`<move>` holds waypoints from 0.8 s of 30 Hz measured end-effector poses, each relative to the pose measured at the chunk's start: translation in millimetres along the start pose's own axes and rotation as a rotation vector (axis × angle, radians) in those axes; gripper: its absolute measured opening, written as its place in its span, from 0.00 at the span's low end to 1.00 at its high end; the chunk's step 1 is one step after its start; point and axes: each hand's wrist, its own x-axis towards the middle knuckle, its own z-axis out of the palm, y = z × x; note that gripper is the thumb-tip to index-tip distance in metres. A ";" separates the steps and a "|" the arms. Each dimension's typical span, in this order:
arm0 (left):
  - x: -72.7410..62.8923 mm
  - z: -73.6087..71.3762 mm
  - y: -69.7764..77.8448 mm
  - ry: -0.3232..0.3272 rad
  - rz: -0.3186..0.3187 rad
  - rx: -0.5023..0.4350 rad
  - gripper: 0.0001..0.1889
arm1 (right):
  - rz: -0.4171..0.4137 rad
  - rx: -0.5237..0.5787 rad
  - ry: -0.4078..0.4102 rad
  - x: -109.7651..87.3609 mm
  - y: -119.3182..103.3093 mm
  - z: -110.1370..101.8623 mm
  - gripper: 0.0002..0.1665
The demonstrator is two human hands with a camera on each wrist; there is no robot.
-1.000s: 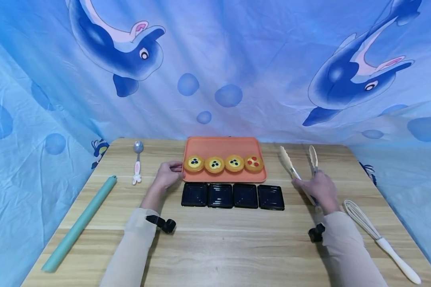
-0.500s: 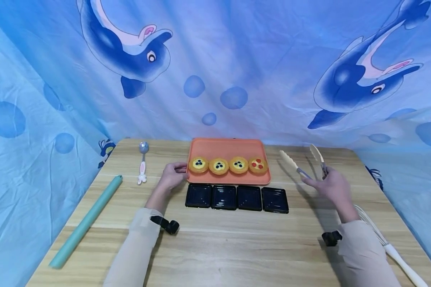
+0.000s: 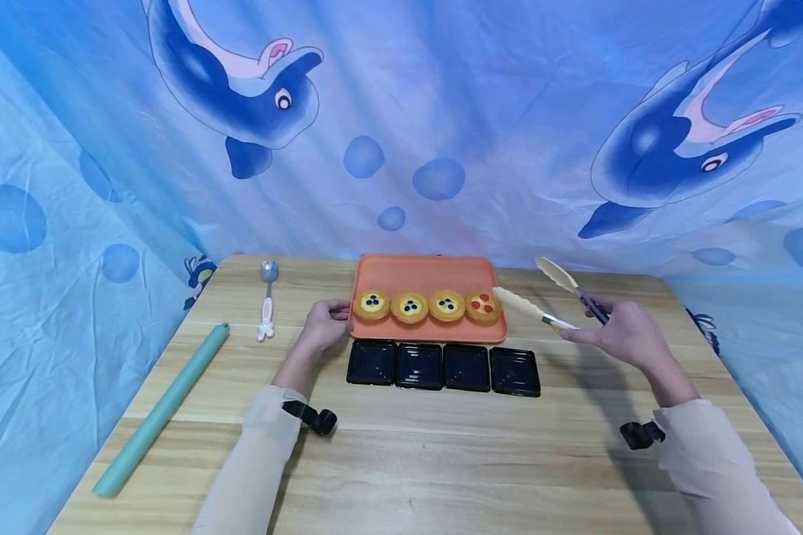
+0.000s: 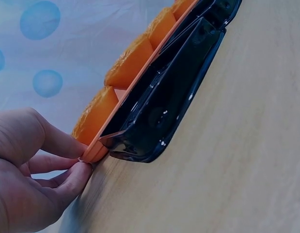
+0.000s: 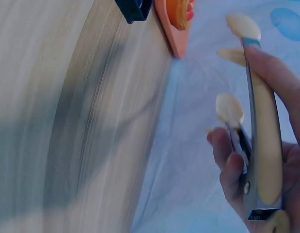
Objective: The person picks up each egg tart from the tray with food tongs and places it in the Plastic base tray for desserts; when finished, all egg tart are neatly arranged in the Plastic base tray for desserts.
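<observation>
Tongs | nearer tray than earlier, seemingly lifted | hands: right grips tongs, left pinches tray

Downward head view, close wrist views (shared tray)

Part-metal tongs, glossy plas. blk trays, wood-grain tbl
</observation>
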 end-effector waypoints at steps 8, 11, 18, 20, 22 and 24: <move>2.0 0.6 -1.7 -0.003 -0.014 -0.036 0.29 | -0.134 0.114 -0.188 22.2 3.8 15.1 0.55; 2.3 1.0 -2.2 -0.001 -0.015 -0.039 0.29 | -0.169 0.113 -0.210 27.1 4.4 21.1 0.54; 0.1 1.5 0.0 0.011 -0.009 -0.036 0.29 | -0.197 0.125 -0.222 32.5 5.8 29.6 0.50; -0.3 1.4 0.7 0.012 -0.011 -0.040 0.28 | -0.209 0.121 -0.219 33.5 7.0 32.5 0.48; -0.6 1.1 1.1 0.010 -0.013 -0.041 0.28 | -0.217 0.121 -0.220 34.5 7.7 35.4 0.46; -0.8 0.5 1.3 0.012 -0.017 -0.043 0.28 | -0.220 0.118 -0.220 35.9 9.4 38.0 0.45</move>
